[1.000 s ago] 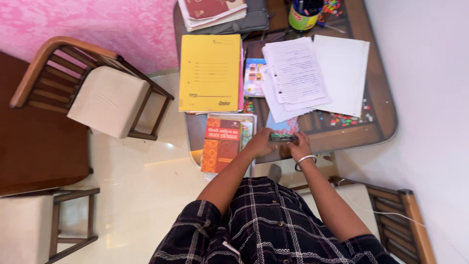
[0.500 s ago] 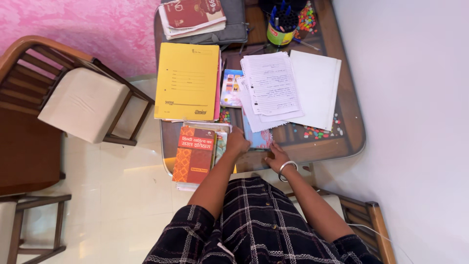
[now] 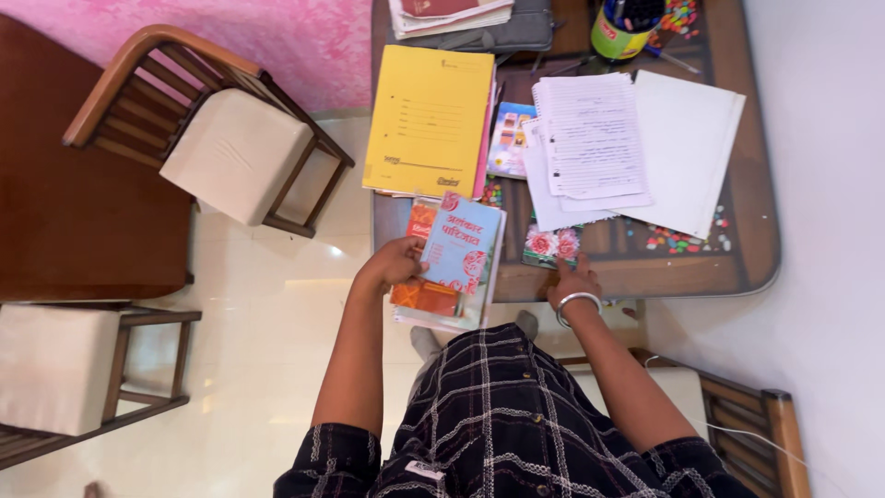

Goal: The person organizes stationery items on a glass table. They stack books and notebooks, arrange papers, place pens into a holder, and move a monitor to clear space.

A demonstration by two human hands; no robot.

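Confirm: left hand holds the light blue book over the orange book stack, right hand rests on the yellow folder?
Not quite. In the head view the right hand rests on the flower-patterned booklet at the table's near edge, not on the yellow folder. The left hand does hold the light blue book over the orange book stack.

- A light blue paperback (image 3: 464, 244) with a smooth, slightly glossy paper cover is lying under the left hand (image 3: 395, 263).
- A yellow card folder (image 3: 430, 120) is looking matt.
- Loose white paper sheets (image 3: 636, 148) are looking matt; the top ones are lined.
- A glossy glass top is covering the brown wooden table (image 3: 737, 249).
- A shiny metal bangle (image 3: 576, 302) is circling the right wrist.
- A wooden chair (image 3: 198, 129) is carrying a cream cloth cushion.
- The checked shirt (image 3: 516, 415) is woven cloth.
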